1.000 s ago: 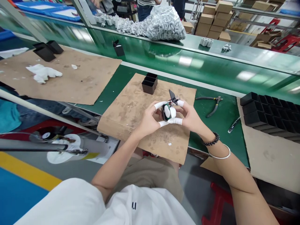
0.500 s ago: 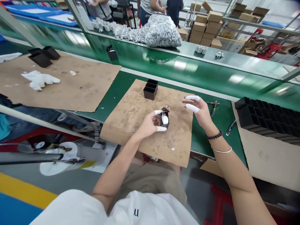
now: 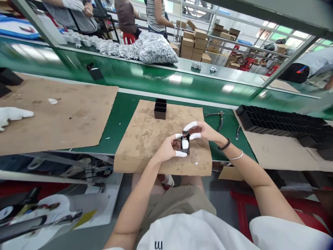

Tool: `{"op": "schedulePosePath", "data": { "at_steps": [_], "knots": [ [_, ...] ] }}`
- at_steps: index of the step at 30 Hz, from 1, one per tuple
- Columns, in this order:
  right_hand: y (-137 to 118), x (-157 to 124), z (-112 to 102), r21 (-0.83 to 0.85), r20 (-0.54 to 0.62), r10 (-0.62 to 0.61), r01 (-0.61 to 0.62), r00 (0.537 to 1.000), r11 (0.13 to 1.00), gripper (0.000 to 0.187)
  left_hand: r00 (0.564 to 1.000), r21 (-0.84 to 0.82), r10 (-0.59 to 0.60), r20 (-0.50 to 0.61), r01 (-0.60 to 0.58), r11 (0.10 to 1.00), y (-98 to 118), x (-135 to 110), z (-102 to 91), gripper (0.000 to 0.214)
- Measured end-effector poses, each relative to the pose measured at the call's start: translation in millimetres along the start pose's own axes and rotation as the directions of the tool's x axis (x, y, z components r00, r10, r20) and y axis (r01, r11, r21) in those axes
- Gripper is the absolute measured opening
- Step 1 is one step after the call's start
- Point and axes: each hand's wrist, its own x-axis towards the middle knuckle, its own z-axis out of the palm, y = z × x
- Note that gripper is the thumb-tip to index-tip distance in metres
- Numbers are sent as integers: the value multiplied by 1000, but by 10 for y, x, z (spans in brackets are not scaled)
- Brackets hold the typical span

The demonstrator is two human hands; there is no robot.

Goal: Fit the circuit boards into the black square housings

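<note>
My left hand (image 3: 169, 147), with white finger cots on thumb and finger, grips a small black plastic housing (image 3: 185, 150) just above the cardboard. Inside the housing sits a white block (image 3: 185, 144), with some wiring above it. My right hand (image 3: 199, 131), also in white finger cots, closes its fingertips at the dark top piece (image 3: 185, 133) of the housing. Beyond my hands a short row of black open boxes (image 3: 160, 114) stands on the cardboard sheet (image 3: 137, 139).
Diagonal cutters (image 3: 220, 119) and a small slim tool (image 3: 238, 132) lie to the right on the green bench. Past them stand many black boxes (image 3: 275, 119) in rows. A bag of white parts (image 3: 157, 50) lies behind the conveyor. Co-workers (image 3: 156, 15) stand at the back.
My right hand has come in from the right to the top of the housing. My left hand still holds the housing. The view has turned to the right.
</note>
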Motion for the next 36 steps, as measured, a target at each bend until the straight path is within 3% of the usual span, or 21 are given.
{"op": "schedulePosePath", "data": {
  "at_steps": [3,6,10,13,17,19,22,24,26,28,30,31,32,34,36],
  "knots": [
    [-3,-70,49,0,-155,-5,5,988,1000,46,995,80,33,-91,-25,996,-36,4,62,74],
    [-74,-211,191,-94,-364,-9,-27,931,995,49,956,265,140,-259,-69,962,-39,-6,164,64],
    [-202,-377,542,-430,-564,-92,-196,821,881,19,906,436,245,-346,-76,897,-17,-34,267,58],
    [-245,-370,788,-624,-585,-164,-311,795,717,8,891,482,265,-368,-60,874,-25,-48,292,55],
    [-185,-281,1010,-738,-552,-144,-401,821,542,17,873,508,286,-396,-51,860,-75,-53,302,50],
    [-112,-284,1097,-759,-539,-181,-382,822,527,15,854,530,323,-409,-66,846,-99,-52,309,44],
    [8,-359,1162,-745,-547,-240,-335,802,578,25,850,564,337,-405,-58,824,-108,-62,303,43],
    [67,-415,1125,-727,-548,-256,-301,797,617,26,875,571,317,-365,-59,819,-97,-105,275,50],
    [99,-452,1027,-722,-555,-314,-258,771,642,20,864,587,371,-341,-113,802,-82,-211,239,59],
    [118,-468,903,-720,-595,-403,-238,695,652,18,774,629,528,-350,-223,745,-86,-395,223,61],
    [143,-471,793,-702,-640,-439,-249,631,667,18,626,689,706,-330,-351,634,-143,-643,259,61],
    [159,-470,751,-687,-650,-420,-254,634,681,17,563,711,775,-287,-416,567,-205,-776,300,63],
    [175,-470,719,-672,-647,-386,-253,657,696,16,527,718,818,-232,-474,509,-295,-906,356,65],
    [203,-469,683,-651,-618,-336,-223,711,726,15,564,691,819,-103,-552,467,-557,-1128,486,64],
    [226,-467,674,-636,-622,-352,-189,700,749,17,685,655,729,-18,-542,526,-891,-1266,599,56]
  ]
}}
